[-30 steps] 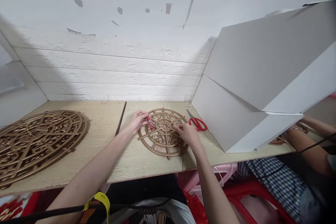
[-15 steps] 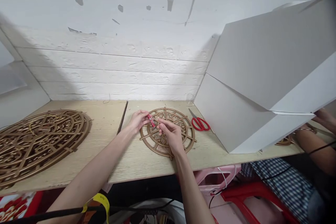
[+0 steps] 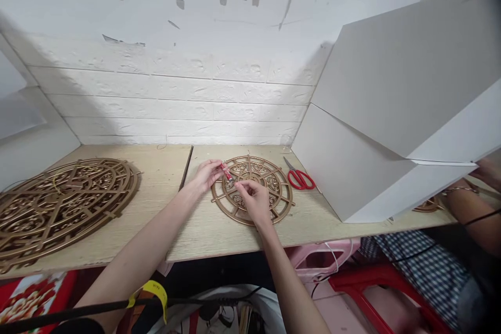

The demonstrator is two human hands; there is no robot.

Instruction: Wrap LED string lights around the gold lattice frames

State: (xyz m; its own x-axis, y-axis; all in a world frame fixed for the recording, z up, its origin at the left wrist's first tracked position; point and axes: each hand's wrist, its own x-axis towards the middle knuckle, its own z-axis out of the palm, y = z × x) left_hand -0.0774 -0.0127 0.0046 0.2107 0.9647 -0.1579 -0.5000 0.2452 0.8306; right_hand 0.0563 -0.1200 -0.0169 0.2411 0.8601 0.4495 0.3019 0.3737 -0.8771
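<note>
At left hand (image 3: 210,173): slim, glossy red tube (image 3: 226,171) gripped | right hand (image 3: 253,198), closed, contents unclear, brought leftward beside tube's end | two-handed work seemingly enabled

No text can be read with certainty. A yellow tag (image 3: 157,292), attached to the black cable (image 3: 90,310) low in the view, bears a short line of small dark print, too tiny and tilted to spell out. The red tube (image 3: 226,171) carries pale marks, too small to tell as lettering.
</note>
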